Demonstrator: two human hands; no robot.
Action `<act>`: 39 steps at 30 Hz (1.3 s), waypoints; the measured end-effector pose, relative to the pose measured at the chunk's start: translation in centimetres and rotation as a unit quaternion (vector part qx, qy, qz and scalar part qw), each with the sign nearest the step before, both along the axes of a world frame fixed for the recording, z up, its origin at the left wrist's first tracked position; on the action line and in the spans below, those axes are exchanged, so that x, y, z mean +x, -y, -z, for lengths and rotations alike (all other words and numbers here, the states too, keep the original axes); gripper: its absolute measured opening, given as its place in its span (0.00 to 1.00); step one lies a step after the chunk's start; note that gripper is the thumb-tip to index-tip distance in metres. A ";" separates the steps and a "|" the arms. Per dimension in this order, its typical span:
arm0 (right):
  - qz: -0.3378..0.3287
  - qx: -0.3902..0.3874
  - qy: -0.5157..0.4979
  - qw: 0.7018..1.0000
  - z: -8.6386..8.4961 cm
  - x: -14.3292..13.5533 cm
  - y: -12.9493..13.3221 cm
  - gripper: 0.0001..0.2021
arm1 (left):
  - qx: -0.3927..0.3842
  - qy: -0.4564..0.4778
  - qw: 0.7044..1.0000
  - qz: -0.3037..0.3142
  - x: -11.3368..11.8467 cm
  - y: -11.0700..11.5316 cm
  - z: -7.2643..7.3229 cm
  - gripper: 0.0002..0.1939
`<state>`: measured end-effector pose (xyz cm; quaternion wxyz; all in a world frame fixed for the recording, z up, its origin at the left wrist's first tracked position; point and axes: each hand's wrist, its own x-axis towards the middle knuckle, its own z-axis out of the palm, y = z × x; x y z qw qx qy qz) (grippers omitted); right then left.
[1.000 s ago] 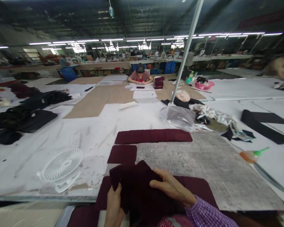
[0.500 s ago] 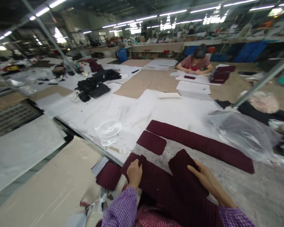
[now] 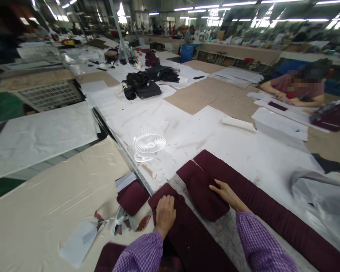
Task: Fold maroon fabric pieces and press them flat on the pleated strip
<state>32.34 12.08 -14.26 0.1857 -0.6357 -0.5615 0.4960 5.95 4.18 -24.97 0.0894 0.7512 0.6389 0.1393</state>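
My left hand (image 3: 165, 214) is closed with bent fingers on the upper end of a wide maroon fabric strip (image 3: 195, 236), which runs down toward my body. My right hand (image 3: 229, 193) grips the right edge of a shorter maroon fabric piece (image 3: 205, 190), its thumb on top and its other fingers partly hidden. This piece lies over the spot of a small maroon stack on the table. Just beyond it stretches a long stack of maroon strips (image 3: 260, 200), slanting to the lower right.
A white fan (image 3: 150, 143) stands near the table edge. Left of it are cream sheeting (image 3: 59, 204) and a small maroon bundle (image 3: 133, 197). Black garments (image 3: 144, 88) lie farther back. Clear plastic (image 3: 323, 196) lies at right; a co-worker (image 3: 297, 87) leans over papers there.
My right hand has carried the shorter maroon piece away from me, off the wide strip and onto the small stack. The view has turned left. My left hand stays at the strip's end.
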 end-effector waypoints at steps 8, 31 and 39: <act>-0.012 -0.034 0.228 0.973 5.2 1.8 -3.0 0.11 | -0.017 -0.010 1.000 0.008 -0.2 0.0 0.2 0.22; -0.063 -0.036 0.357 0.931 6.8 2.1 -4.9 0.14 | -0.003 -0.025 0.999 0.019 -0.4 -0.2 0.3 0.20; -0.055 -0.020 0.413 0.909 6.0 0.8 -4.4 0.14 | 0.012 -0.026 0.999 0.020 -0.4 -0.1 0.6 0.21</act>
